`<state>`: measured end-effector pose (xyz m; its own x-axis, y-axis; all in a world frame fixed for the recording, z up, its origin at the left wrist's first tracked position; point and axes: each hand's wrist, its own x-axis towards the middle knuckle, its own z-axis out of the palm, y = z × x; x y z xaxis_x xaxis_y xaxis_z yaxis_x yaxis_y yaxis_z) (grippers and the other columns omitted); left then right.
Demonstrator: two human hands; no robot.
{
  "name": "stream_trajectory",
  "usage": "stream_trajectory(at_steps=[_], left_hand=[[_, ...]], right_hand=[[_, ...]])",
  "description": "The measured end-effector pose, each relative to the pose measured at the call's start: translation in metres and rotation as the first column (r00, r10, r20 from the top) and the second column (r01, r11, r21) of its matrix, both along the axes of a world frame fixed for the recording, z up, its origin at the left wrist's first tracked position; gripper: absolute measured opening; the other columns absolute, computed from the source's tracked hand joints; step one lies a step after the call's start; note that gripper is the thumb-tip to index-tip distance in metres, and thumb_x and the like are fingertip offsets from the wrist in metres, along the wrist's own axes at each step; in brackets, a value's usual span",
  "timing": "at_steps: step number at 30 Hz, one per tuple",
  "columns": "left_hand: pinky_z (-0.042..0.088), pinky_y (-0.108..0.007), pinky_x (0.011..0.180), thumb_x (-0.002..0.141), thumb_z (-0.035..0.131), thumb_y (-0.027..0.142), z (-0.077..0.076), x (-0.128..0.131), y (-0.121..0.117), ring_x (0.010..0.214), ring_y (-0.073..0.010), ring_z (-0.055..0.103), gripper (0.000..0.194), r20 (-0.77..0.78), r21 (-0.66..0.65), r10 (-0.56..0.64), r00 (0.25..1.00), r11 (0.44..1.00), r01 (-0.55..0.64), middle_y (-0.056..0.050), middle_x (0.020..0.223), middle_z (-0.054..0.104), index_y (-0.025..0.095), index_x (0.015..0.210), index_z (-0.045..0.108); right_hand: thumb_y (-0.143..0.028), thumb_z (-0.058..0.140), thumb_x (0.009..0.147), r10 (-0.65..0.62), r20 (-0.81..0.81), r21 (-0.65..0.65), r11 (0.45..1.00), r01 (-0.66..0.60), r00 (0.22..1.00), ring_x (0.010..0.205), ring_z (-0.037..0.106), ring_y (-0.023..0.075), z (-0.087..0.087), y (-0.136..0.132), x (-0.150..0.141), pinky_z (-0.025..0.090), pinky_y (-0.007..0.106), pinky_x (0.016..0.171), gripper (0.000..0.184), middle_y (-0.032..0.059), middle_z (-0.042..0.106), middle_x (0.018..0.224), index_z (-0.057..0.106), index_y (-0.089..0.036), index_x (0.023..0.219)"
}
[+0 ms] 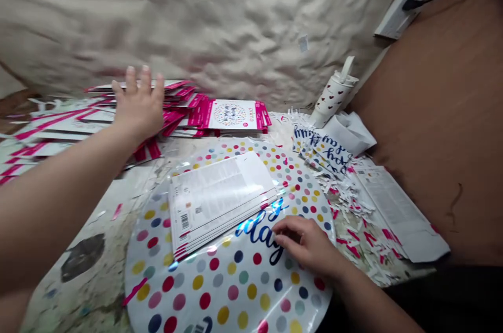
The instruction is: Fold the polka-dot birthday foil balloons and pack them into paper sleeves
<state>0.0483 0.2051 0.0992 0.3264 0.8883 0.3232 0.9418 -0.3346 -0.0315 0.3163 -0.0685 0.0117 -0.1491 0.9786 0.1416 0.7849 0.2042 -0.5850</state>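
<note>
My left hand (pixel 140 108), fingers spread, rests on or just over a piled stack of white and pink card packets (pixel 183 97). A flat, round foil balloon (pixel 220 291) with coloured dots and shiny blue lettering lies before me. On it sits a small fanned stack of white printed card packets (pixel 223 191) with a barcode. My right hand (pixel 308 244) hovers at or touches the balloon's lettering, thumb and forefinger slightly apart, with nothing visible between them.
More packets (pixel 58 129) spread at the left; a packet pile (pixel 236 114) lies face up behind. To the right are a heart-patterned tumbler (pixel 334 96), folded dotted foil (pixel 322 150), paper shreds (pixel 353 212) and a flat white card packet (pixel 401 212). A power strip (pixel 396 16) hangs upper right.
</note>
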Motion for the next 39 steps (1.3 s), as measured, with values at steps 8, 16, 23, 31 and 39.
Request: stream_trajectory(at_steps=[8,16,23,31,39], left_hand=[[0.021,-0.055,0.104,0.079,0.037,0.064,-0.091,0.046,-0.133,0.135,-0.0387,0.014,0.083,-0.058,-0.591,-0.482,0.874,0.722,0.359,-0.018,0.148,0.016,0.011,0.142,0.022],[0.043,-0.050,0.087,0.081,0.039,0.018,-0.068,0.064,-0.153,0.114,-0.0388,0.050,0.053,-0.023,-0.600,-0.528,0.849,0.686,0.411,-0.026,0.129,0.047,0.008,0.133,0.042],[0.048,-0.042,0.079,0.072,0.060,0.037,-0.064,0.060,-0.240,0.093,-0.0336,0.062,0.048,0.471,-0.667,-0.299,0.830,0.494,0.557,-0.019,0.105,0.065,0.016,0.115,0.060],[0.037,-0.040,0.100,0.084,0.047,0.040,-0.091,0.086,-0.218,0.118,-0.0253,0.049,0.047,0.755,-0.587,0.015,0.656,0.462,0.665,-0.013,0.129,0.052,0.018,0.126,0.050],[0.030,-0.042,0.106,0.078,0.058,0.029,-0.090,0.091,-0.228,0.124,-0.0260,0.043,0.044,0.794,-0.601,0.221,0.566,0.426,0.676,-0.013,0.132,0.049,0.018,0.120,0.053]], right_hand=[[-0.025,0.048,0.083,-0.521,0.501,0.044,0.813,0.581,0.691,0.098,0.060,0.0269,0.010,0.083,0.153,0.046,0.036,0.081,0.037,0.0169,0.064,0.107,0.058,-0.010,0.115],[-0.009,0.057,0.069,-0.362,0.703,-0.104,0.800,0.591,0.612,0.088,0.062,0.0249,0.007,0.120,0.168,0.041,0.027,0.068,0.025,0.0178,0.067,0.097,0.068,-0.009,0.092],[-0.015,0.032,0.090,-0.435,0.629,0.186,0.889,0.418,0.645,0.072,0.060,0.0206,0.035,0.055,0.075,0.042,0.029,0.060,0.033,0.0135,0.066,0.087,0.061,-0.011,0.104],[-0.020,0.045,0.086,-0.394,0.356,0.321,0.903,0.285,0.847,0.078,0.060,0.0209,0.013,-0.003,0.033,0.050,0.033,0.067,0.024,0.0091,0.066,0.091,0.062,-0.016,0.102],[-0.022,0.052,0.082,-0.229,0.397,0.008,0.969,0.246,0.889,0.121,0.040,0.0261,-0.015,0.021,0.096,0.035,0.046,0.097,0.040,0.0076,0.045,0.132,0.055,-0.028,0.121]])
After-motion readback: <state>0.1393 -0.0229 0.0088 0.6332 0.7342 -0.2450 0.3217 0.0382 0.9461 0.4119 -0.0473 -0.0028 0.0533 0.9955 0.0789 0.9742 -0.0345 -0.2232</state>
